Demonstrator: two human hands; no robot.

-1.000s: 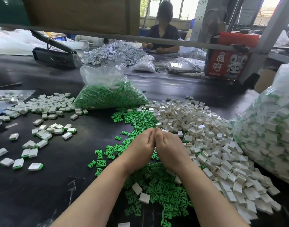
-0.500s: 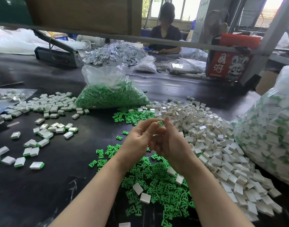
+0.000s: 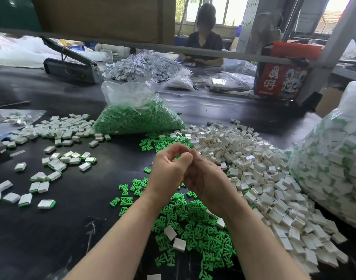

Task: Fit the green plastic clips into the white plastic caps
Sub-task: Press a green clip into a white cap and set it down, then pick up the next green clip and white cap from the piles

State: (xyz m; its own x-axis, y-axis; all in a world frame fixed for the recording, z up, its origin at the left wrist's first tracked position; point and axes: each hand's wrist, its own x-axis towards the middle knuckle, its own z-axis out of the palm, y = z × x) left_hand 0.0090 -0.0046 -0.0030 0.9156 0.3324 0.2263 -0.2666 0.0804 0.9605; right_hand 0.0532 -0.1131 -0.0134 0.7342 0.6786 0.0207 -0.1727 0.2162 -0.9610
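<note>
My left hand (image 3: pixel 168 168) and my right hand (image 3: pixel 206 179) are raised together above the black table (image 3: pixel 88 199), fingers curled and fingertips meeting. Whatever they pinch is hidden between the fingers. Loose green clips (image 3: pixel 193 225) lie in a heap under my wrists, with a few white caps on top. A large pile of white caps (image 3: pixel 254 168) spreads to the right of my hands. Caps fitted with green clips (image 3: pixel 58 160) are scattered on the left.
A clear bag of green clips (image 3: pixel 136 118) stands behind my hands. A big bag of fitted caps (image 3: pixel 334 168) fills the right edge. Further back are a grey sealing machine (image 3: pixel 72 67), a red box (image 3: pixel 282 79) and a seated person (image 3: pixel 203 47).
My hands rose from the clip heap; half a second ago a green clip showed at my fingertips. Now the fingers have closed over it and it is out of sight.
</note>
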